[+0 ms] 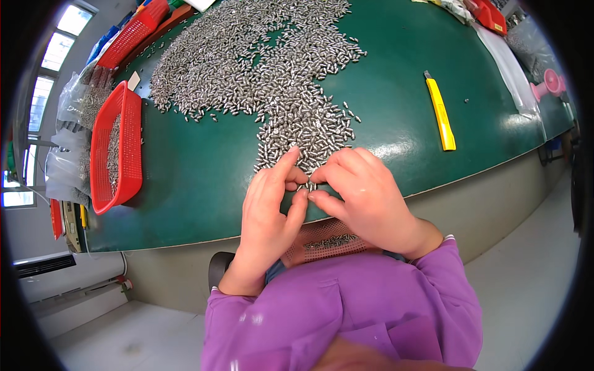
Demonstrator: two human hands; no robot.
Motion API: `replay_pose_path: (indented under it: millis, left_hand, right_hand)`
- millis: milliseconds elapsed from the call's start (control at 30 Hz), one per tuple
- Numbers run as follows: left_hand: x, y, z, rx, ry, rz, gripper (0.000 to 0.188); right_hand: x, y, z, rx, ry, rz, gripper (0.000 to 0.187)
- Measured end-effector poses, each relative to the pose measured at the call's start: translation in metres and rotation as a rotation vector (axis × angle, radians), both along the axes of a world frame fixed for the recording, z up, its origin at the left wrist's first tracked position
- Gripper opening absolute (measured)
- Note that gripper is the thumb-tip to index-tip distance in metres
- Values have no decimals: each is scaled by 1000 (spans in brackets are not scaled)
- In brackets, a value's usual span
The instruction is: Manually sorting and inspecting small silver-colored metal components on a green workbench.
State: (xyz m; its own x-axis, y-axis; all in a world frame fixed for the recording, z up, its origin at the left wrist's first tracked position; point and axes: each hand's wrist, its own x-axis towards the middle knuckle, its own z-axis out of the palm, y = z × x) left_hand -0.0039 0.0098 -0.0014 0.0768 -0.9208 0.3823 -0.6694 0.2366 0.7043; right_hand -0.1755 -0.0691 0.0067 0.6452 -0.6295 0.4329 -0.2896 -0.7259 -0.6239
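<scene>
A large heap of small silvery metal parts (303,117), pointed and bullet-like, spreads over the green tabletop (204,167) and narrows toward the near edge. At its near tip, my left hand (270,198) and my right hand (364,188) meet. Thumb and fingers of each are closed around a few of these parts, though the fingers partly hide them. The left index finger points forward along the heap. Below the table edge, close to my body, is a pinkish mesh basket (297,244) with more metal parts in it, partly covered by my right forearm.
To the left stands a red plastic basket (133,167) holding metal parts, beside clear plastic bags (71,157) of parts. A yellow utility knife (440,117) lies on the right. Another red basket (133,37) is at the far left; a pink object (549,83) sits far right.
</scene>
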Motion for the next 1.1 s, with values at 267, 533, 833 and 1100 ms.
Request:
replay_pose_path:
  millis: [267,533,833,1100]
  left_hand:
    - [1,0,0,24,7,8,67]
    - [2,5,7,64,12,-25,69]
    - [3,7,6,72,51,-10,73]
    - [3,9,9,68,-29,7,70]
  right_hand:
    - [1,0,-4,-37,2,9,20]
    - [1,-1,-3,-30,-20,15,20]
    - [-2,-1,-2,-8,-84,55,16]
    - [-2,-2,-3,-27,-72,41,13]
